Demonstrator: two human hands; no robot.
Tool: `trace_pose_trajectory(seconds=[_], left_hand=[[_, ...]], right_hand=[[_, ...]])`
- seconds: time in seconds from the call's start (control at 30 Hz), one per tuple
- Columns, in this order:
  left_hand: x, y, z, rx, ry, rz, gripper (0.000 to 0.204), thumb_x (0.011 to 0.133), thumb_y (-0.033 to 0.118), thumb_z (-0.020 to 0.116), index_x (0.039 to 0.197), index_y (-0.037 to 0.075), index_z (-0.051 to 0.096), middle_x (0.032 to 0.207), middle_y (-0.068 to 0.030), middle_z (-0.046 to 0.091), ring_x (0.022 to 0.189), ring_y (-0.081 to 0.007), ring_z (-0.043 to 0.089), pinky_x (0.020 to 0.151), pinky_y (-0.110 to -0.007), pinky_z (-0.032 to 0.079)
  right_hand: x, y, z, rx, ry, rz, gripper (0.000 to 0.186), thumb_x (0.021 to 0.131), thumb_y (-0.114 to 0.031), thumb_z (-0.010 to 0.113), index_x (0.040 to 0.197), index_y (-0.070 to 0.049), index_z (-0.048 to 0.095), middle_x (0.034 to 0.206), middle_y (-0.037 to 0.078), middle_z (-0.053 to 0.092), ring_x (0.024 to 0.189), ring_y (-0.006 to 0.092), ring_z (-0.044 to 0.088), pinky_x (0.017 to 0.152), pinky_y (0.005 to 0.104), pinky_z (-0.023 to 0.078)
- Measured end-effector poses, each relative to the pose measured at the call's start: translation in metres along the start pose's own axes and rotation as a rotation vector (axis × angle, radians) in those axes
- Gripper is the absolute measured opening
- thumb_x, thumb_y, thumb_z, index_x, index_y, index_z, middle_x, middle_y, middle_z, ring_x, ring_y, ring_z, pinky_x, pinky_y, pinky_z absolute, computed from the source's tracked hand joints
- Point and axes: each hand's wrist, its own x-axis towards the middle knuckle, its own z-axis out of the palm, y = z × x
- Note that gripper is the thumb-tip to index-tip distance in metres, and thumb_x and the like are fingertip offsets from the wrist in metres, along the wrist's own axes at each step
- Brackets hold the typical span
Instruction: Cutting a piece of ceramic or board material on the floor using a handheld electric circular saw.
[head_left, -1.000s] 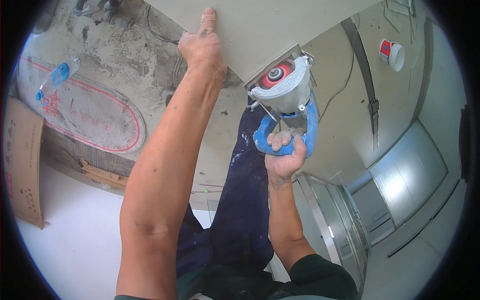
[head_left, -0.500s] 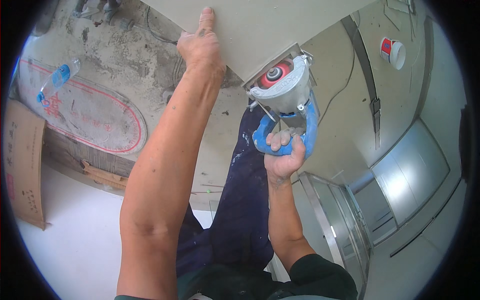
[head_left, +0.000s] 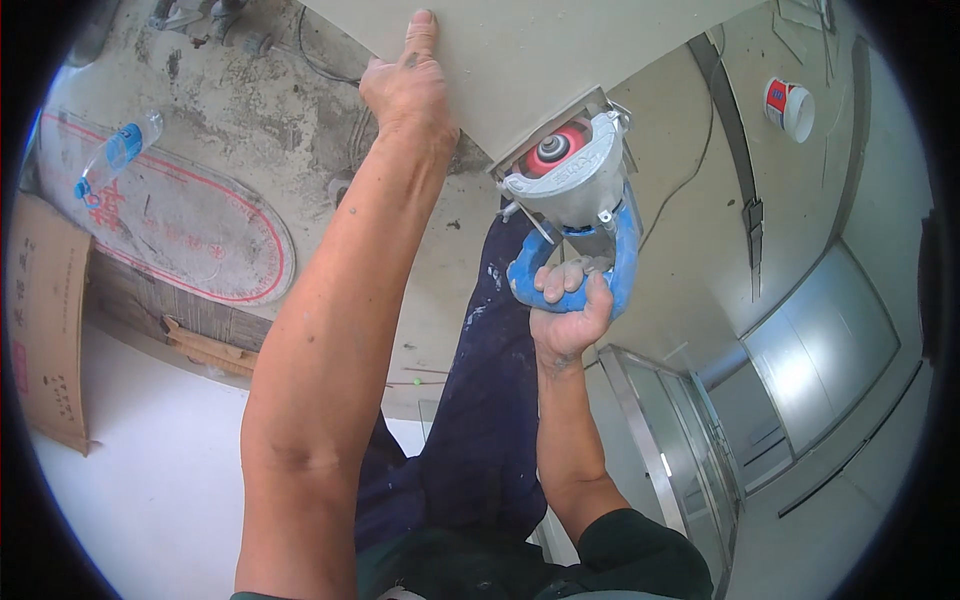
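A large pale grey tile [head_left: 540, 50] fills the top middle, one corner pointing toward me. My left hand [head_left: 408, 95] grips its left edge, thumb flat on top and the other fingers hidden underneath. At the near corner sits an edge grinder [head_left: 570, 185] with a silver guard, a red and black disc showing through its opening and a flat metal plate against the tile. Below the guard, my right hand [head_left: 572, 305] is closed around the grinder's blue loop handle, its fingers dusty.
A water bottle [head_left: 122, 148] lies on a dusty oval mat [head_left: 225, 235] at left, beside a cardboard sheet [head_left: 50, 320]. A white-and-red bucket [head_left: 797, 112] and a dark strap [head_left: 735, 150] are at right. A thin cable [head_left: 690, 175] runs near the grinder. A glass-panelled metal frame [head_left: 670, 440] stands lower right.
The tile and my left hand have shifted slightly to the right. The grinder has moved a touch the same way, still held by my right hand at the corner.
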Motion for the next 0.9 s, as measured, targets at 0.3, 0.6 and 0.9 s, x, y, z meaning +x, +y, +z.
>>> trace_pose_trajectory(seconds=[0.3, 0.6, 0.9], left_hand=[[0.011, -0.0085, -0.0056, -0.029, -0.034, 0.083, 0.043, 0.089, 0.017, 0.072, 0.121, -0.002, 0.051, 0.111, -0.0124, 0.063, 0.097, -0.0252, 0.064, 0.082, -0.04, 0.056], [0.0134, -0.0104, -0.0074, -0.096, -0.095, 0.092, 0.042, 0.089, 0.017, 0.071, 0.119, -0.002, 0.049, 0.109, -0.0131, 0.063, 0.095, -0.0258, 0.064, 0.08, -0.041, 0.056], [0.0121, -0.0073, -0.0075, -0.061, -0.053, 0.098, 0.045, 0.088, 0.019, 0.072, 0.119, -0.003, 0.049, 0.108, -0.0136, 0.063, 0.093, -0.0259, 0.064, 0.078, -0.04, 0.056]], right_hand=[[-0.0023, -0.0003, 0.0034, -0.009, 0.005, -0.003, 0.014, 0.092, -0.025, 0.05, 0.091, -0.012, 0.053, 0.071, -0.002, 0.05, 0.059, 0.0129, 0.05, 0.066, 0.0358, 0.044], [-0.0032, 0.0006, 0.001, 0.0, 0.003, 0.002, 0.013, 0.092, -0.025, 0.051, 0.09, -0.012, 0.052, 0.071, -0.002, 0.051, 0.059, 0.013, 0.05, 0.066, 0.0363, 0.045], [-0.0057, 0.002, 0.0026, 0.007, -0.027, -0.015, 0.013, 0.093, -0.025, 0.05, 0.091, -0.012, 0.053, 0.071, -0.001, 0.051, 0.059, 0.0133, 0.05, 0.067, 0.0367, 0.045]])
